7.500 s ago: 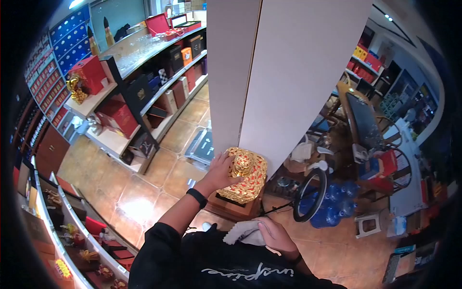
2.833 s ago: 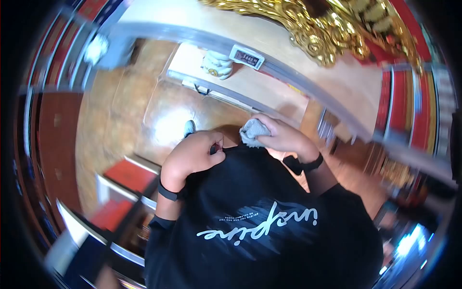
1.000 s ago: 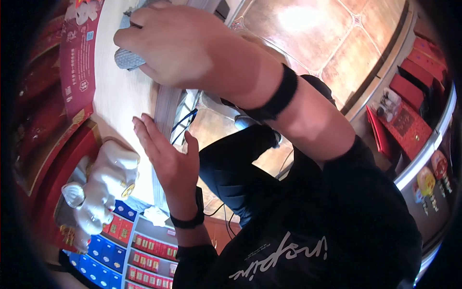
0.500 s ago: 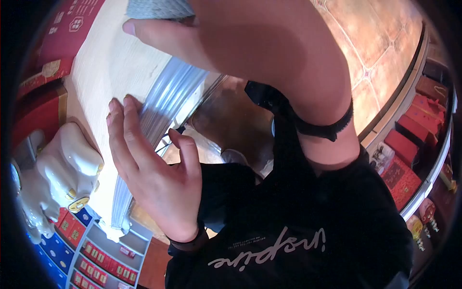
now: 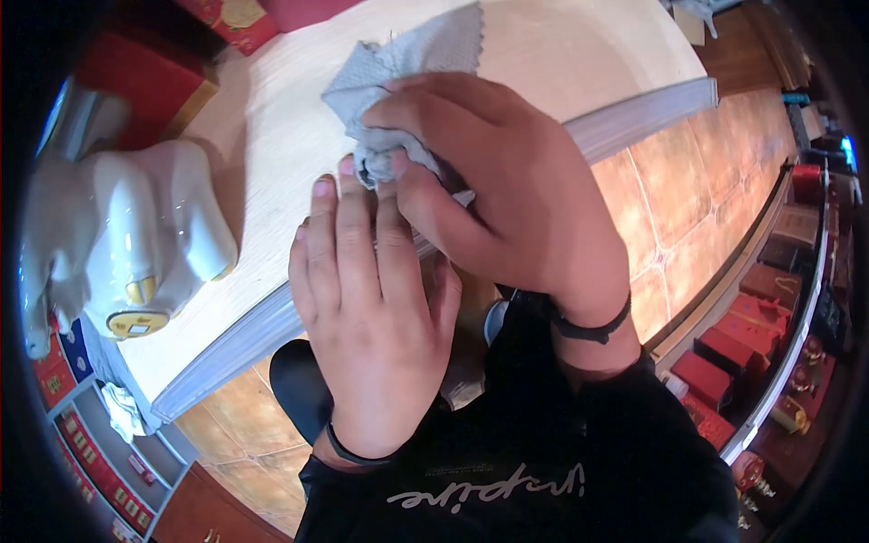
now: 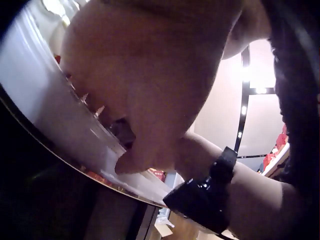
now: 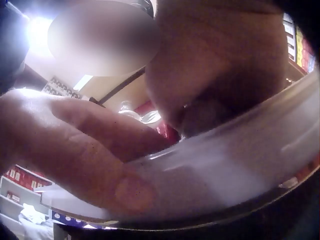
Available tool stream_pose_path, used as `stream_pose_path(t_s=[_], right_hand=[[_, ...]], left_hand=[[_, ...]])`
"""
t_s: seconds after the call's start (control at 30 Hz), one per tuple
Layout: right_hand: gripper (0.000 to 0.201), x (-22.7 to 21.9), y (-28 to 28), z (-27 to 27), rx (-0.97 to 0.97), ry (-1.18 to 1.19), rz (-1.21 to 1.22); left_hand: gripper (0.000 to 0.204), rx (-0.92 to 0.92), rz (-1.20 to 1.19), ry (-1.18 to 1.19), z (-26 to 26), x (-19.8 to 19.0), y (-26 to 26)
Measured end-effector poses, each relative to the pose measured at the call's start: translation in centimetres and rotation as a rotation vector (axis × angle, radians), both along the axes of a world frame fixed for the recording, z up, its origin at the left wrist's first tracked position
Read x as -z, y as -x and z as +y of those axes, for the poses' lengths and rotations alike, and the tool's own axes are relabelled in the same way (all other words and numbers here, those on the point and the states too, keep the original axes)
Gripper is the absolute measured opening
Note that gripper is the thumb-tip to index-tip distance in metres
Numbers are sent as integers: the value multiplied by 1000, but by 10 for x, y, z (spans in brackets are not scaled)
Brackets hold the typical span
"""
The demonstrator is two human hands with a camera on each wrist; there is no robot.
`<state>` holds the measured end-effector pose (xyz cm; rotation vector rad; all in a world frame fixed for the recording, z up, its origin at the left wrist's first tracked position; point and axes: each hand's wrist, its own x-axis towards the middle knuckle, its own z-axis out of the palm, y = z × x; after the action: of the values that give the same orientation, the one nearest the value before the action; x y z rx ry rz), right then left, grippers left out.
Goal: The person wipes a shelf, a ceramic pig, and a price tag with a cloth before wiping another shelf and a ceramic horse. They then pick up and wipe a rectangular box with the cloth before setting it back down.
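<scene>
In the head view my right hand (image 5: 516,190) grips a bunched grey cloth (image 5: 434,50) on the pale wooden shelf top (image 5: 588,45). Part of the cloth spreads out flat beyond the knuckles. My left hand (image 5: 371,317) lies palm down over the shelf's front edge, fingers straight, their tips right beside the cloth and the right thumb. The left wrist view shows the left hand (image 6: 150,75) above the pale shelf edging (image 6: 60,115). In the right wrist view the left hand (image 7: 85,145) rests at the edging, with the right hand (image 7: 220,65) close by and the cloth hidden.
A glossy white ceramic animal figurine (image 5: 136,235) with gold coin details stands on the shelf, left of the hands. Red boxes (image 5: 145,81) are at the back left. Tiled floor (image 5: 670,199) and a curved display shelf (image 5: 769,344) of red boxes lie to the right.
The person has left the gold ornament that the left hand touched and come to this shelf. Over the last half second the right hand and cloth have come down beside the left fingers.
</scene>
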<state>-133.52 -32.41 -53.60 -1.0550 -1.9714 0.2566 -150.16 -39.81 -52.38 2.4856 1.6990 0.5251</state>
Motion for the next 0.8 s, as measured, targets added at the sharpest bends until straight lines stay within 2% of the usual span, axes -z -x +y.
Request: stream_pose_path(t_s=[0.17, 0.47, 0.57, 0.67, 0.8], right_hand=[[34, -9, 3, -6, 100, 110, -63], [52, -2, 14, -1, 203, 53, -123], [54, -3, 14, -3, 136, 50, -167], [51, -11, 28, -16, 58, 150, -248], [53, -21, 31, -20, -22, 223, -208]], left_hand=[[72, -226, -30, 56, -6, -6, 0], [81, -213, -93, -6, -6, 12, 15], [80, -221, -107, -11, -7, 12, 17], [79, -195, -114, -35, -7, 19, 21], [78, -172, -93, -68, -8, 24, 26]])
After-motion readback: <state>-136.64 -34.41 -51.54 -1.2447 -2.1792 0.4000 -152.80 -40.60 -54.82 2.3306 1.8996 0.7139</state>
